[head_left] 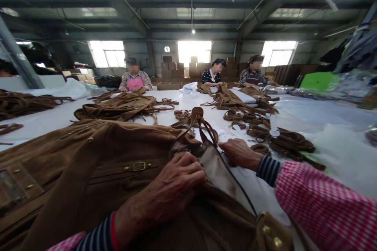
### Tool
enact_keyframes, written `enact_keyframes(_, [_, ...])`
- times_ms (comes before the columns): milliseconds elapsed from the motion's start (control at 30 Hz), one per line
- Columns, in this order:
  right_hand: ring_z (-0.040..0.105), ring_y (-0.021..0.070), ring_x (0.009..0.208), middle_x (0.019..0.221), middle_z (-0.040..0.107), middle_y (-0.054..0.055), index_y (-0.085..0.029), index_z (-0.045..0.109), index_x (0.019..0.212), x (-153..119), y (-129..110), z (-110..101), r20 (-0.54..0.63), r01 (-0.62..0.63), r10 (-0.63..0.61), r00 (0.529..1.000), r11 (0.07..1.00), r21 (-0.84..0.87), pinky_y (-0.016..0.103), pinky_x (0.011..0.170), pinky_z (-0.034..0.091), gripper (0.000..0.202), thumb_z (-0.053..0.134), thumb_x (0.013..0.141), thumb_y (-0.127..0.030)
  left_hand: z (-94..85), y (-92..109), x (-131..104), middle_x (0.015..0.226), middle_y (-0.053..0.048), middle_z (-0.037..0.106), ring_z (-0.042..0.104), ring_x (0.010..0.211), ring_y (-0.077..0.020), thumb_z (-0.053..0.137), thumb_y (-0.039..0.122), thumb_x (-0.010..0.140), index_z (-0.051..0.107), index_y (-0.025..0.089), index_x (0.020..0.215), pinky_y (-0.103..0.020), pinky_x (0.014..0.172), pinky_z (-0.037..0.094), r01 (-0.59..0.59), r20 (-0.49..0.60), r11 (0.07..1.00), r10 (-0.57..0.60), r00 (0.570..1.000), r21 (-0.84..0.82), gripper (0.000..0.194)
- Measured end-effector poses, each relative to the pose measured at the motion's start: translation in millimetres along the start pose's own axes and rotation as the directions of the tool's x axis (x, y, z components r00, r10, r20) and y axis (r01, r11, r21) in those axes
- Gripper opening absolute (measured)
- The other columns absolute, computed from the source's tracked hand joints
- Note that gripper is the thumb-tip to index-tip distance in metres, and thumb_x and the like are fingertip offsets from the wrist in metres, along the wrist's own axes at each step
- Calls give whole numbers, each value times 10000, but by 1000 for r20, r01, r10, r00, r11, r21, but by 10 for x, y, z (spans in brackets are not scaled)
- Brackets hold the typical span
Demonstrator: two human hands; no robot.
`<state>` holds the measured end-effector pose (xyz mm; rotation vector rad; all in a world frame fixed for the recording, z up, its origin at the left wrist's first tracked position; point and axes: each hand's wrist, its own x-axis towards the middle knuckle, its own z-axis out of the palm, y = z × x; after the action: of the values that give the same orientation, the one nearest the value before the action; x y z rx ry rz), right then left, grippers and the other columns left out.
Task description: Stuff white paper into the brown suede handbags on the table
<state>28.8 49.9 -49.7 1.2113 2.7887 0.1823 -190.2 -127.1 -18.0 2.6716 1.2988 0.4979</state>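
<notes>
A large brown suede-like bag with brass-coloured buckles lies across the table in front of me. Its mouth is partly open at the right, showing a pale lining with a dark edge. My left hand rests at this opening, fingers curled closed over the brown material. Beyond the opening, my right hand is closed, its fingertips close to the dark edge and the handle loop. Whatever its fingers hold is hidden. A tab with a rounded end stands up from the bag's top.
Coiled brown straps lie right of my right hand. Another brown bag and more brown pieces cover parts of the white table. Three people sit across it, including one in a pink apron. Clear plastic lies at right.
</notes>
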Motion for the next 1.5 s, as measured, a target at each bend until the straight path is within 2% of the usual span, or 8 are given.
enact_keyframes(133, [699,237,783,917,754,122,-194,647,1238,-47,16,96,-109,102,-100,989,995,10,292,609,318,391,475,904,-84,-30,13,-28,1121,30,660,492,1107,-172,487,193,1051,592,225,980,-350,1015,341,-27,4,999,27,1000,34,131])
enact_keyframes(267, [627,184,649,776,720,89,-149,672,1035,-188,117,93,-230,80,-52,972,990,115,293,574,257,245,485,887,-89,-26,11,-24,1158,18,674,488,1155,-198,519,195,1036,616,229,1020,-360,1005,349,-70,-29,990,74,997,124,104])
enact_keyframes(500, [466,107,556,606,565,-29,-180,624,780,-668,292,-375,-515,372,-116,850,822,430,244,591,268,177,538,930,-219,12,48,-1,1159,-28,649,490,1122,-208,558,141,997,668,232,1070,-364,983,406,-33,-88,987,47,995,157,161])
enact_keyframes(633, [443,99,560,603,552,-28,-177,567,715,-802,117,-605,-449,528,-339,827,741,415,251,579,249,223,528,933,-160,28,90,59,1131,-33,648,496,1078,-217,570,151,986,670,240,1105,-390,956,419,11,-64,983,1,998,185,179])
enact_keyframes(733, [471,115,574,650,611,5,-173,578,745,-789,-122,-533,-292,545,-465,835,772,329,285,563,213,157,544,866,-79,63,152,77,1119,-39,645,499,1072,-221,549,140,988,665,238,1114,-402,951,427,40,-54,966,-27,998,255,197])
enact_keyframes(1000, [611,169,672,783,706,78,-164,637,859,-715,-286,-257,-249,458,-391,886,824,334,311,581,240,163,494,917,-113,262,280,-52,1056,-80,673,537,1051,-231,492,107,1005,628,157,1158,-448,1001,445,-12,-144,899,83,986,437,211])
enact_keyframes(1133, [620,172,687,778,706,74,-167,633,835,-773,-247,-267,-228,503,-449,864,789,354,313,589,244,143,526,907,-104,298,287,-85,1032,-79,687,542,1032,-231,488,72,993,614,134,1189,-438,961,452,-62,-132,886,137,982,460,241])
enact_keyframes(1500, [592,173,668,781,693,67,-161,652,863,-785,-209,-230,-150,504,-483,863,793,343,320,589,231,142,532,913,-105,72,490,17,1168,-57,661,484,1130,-241,575,199,964,633,190,1135,-417,992,391,94,45,983,-102,994,160,180])
